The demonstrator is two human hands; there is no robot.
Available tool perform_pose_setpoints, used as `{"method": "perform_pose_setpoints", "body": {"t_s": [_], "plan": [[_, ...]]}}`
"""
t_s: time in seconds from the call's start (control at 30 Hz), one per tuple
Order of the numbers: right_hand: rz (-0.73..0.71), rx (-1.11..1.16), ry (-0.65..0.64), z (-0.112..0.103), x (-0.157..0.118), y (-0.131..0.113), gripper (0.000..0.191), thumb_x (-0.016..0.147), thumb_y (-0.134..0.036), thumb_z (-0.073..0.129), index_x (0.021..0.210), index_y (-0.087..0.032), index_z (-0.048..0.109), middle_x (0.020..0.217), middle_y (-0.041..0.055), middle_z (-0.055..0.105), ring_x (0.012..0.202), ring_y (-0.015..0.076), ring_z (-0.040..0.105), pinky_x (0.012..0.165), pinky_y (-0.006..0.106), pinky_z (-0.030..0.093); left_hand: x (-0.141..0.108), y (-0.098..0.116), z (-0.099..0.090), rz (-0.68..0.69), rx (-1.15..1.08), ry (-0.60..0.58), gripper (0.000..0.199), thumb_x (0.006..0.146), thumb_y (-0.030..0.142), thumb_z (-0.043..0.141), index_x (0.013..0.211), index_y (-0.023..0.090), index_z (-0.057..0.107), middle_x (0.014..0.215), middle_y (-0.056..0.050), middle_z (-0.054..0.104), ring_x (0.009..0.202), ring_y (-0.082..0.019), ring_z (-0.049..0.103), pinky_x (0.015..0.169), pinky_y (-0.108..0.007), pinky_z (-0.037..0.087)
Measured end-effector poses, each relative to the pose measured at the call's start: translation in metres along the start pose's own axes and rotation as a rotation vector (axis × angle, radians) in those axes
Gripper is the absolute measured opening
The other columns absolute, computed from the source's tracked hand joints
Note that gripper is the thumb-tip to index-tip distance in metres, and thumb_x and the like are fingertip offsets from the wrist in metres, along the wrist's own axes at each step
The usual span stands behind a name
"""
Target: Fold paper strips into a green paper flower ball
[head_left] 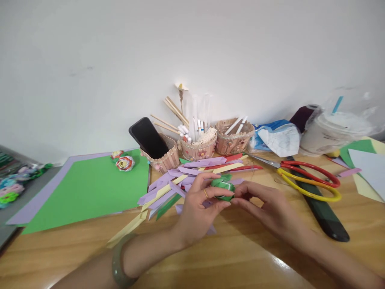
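A small green folded-paper ball (223, 186) with thin white lines is held above the wooden table. My left hand (199, 205), with a ring on one finger, grips it from the left between the fingers and thumb. At its right edge, the thumb and fingers of my right hand (266, 200) are pinched together; the exact spot they hold is partly hidden. Folded paper strips (161, 188) in purple, cream, green and red lie in a loose pile behind and left of my hands.
Scissors (309, 176) with red and yellow handles rest on a dark flat case (326, 218) at right. Behind stand decorated stick baskets (198, 151), one holding a phone (148, 137). Green paper (90, 192) with small paper flowers (125, 163) is at left; a lidded cup (327, 132) stands right.
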State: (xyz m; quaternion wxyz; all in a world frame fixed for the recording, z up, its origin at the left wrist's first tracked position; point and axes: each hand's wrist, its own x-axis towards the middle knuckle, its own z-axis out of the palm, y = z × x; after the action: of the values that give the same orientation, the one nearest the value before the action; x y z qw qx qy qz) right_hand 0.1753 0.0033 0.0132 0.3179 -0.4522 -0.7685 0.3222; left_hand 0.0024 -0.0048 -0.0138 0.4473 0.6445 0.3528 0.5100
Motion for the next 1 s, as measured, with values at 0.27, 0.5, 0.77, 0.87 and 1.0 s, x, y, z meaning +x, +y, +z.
{"method": "perform_pose_setpoints", "body": {"t_s": [0.27, 0.5, 0.77, 0.87, 1.0], "plan": [[0.054, 0.043, -0.097, -0.0036, 0.0005, -0.0007, 0.018, 0.084, -0.031, 0.048, 0.074, -0.018, 0.057, 0.069, 0.0017, 0.061, 0.063, 0.0140, 0.054, 0.058, 0.024, 0.043, -0.0003, -0.0002, -0.0004, -0.055, 0.059, 0.012, 0.036, 0.075, 0.015, 0.062, 0.108, 0.030, 0.059, 0.114, -0.004, 0.045, 0.106, -0.018, 0.049, 0.081, -0.031, 0.051], [0.123, 0.141, -0.157, -0.0039, 0.0034, 0.0016, 0.025, 0.085, -0.037, 0.046, 0.075, -0.017, 0.058, 0.074, 0.0027, 0.062, 0.070, 0.0153, 0.056, 0.062, 0.025, 0.044, 0.0001, 0.0002, 0.0000, -0.048, 0.107, 0.053, 0.031, 0.073, 0.013, 0.063, 0.102, 0.026, 0.061, 0.112, -0.004, 0.048, 0.108, -0.019, 0.048, 0.091, -0.037, 0.045], [0.031, 0.003, -0.085, -0.0022, -0.0006, -0.0015, 0.020, 0.086, -0.030, 0.042, 0.081, -0.018, 0.058, 0.076, 0.0044, 0.063, 0.069, 0.0161, 0.058, 0.062, 0.027, 0.046, 0.0019, 0.0002, -0.0010, -0.074, 0.097, 0.039, 0.029, 0.074, 0.016, 0.062, 0.102, 0.025, 0.060, 0.112, -0.005, 0.047, 0.105, -0.018, 0.050, 0.080, -0.030, 0.050], [0.031, 0.005, -0.078, -0.0026, 0.0000, -0.0026, 0.020, 0.086, -0.030, 0.042, 0.080, -0.018, 0.058, 0.074, 0.0038, 0.063, 0.067, 0.0155, 0.057, 0.060, 0.026, 0.046, 0.0017, 0.0007, -0.0005, -0.075, 0.094, 0.039, 0.029, 0.075, 0.017, 0.062, 0.103, 0.026, 0.059, 0.112, -0.005, 0.047, 0.106, -0.018, 0.050, 0.080, -0.030, 0.050], [0.052, 0.040, -0.072, -0.0035, 0.0021, -0.0037, 0.018, 0.083, -0.030, 0.047, 0.078, -0.017, 0.058, 0.075, 0.0038, 0.064, 0.067, 0.0154, 0.058, 0.061, 0.026, 0.046, 0.0017, 0.0005, 0.0000, -0.079, 0.101, 0.042, 0.028, 0.075, 0.018, 0.062, 0.102, 0.025, 0.059, 0.112, -0.005, 0.048, 0.106, -0.019, 0.050, 0.080, -0.031, 0.051]]}}
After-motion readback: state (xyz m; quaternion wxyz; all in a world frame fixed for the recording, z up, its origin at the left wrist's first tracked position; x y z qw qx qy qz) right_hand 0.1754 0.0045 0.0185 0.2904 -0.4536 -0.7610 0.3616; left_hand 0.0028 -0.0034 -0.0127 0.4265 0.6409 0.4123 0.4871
